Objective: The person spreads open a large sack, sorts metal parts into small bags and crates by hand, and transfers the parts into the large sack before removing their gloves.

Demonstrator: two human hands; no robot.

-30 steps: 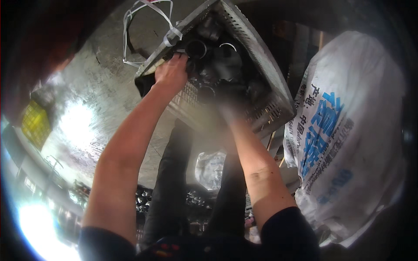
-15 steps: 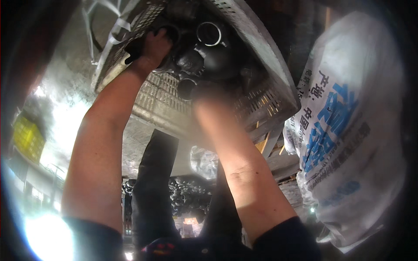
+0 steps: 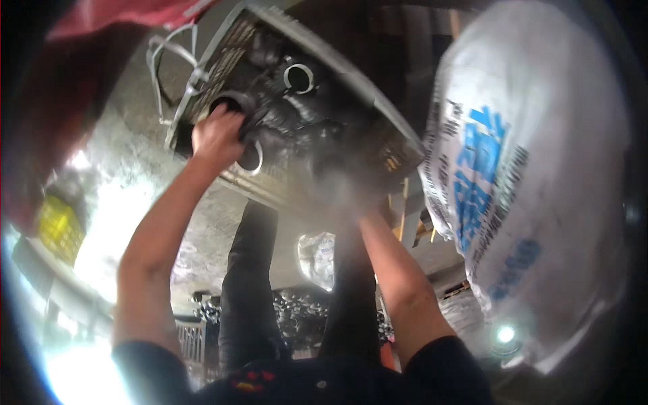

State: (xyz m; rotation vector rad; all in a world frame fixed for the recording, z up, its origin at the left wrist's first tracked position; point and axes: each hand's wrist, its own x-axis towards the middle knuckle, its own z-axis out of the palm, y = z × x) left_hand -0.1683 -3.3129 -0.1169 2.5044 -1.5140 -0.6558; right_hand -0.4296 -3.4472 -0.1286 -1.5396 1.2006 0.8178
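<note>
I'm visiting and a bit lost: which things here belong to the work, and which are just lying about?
Seemingly in use:
grey crate
dark parts inside it
left hand, at the parts
right hand, blurred, at the crate

Seemingly just lying about:
white sack
yellow crate
small pale bag

Parts [image 3: 283, 115] black-grey, some pale-rimmed, crate [image 3: 260, 191] grey with slotted pattern, strap [image 3: 197, 76] white, sack [image 3: 547, 155] white printed blue and dark grey, side crate [image 3: 61, 229] yellow, trousers [image 3: 250, 270] black, shirt [image 3: 337, 385] dark with red-orange motif.
</note>
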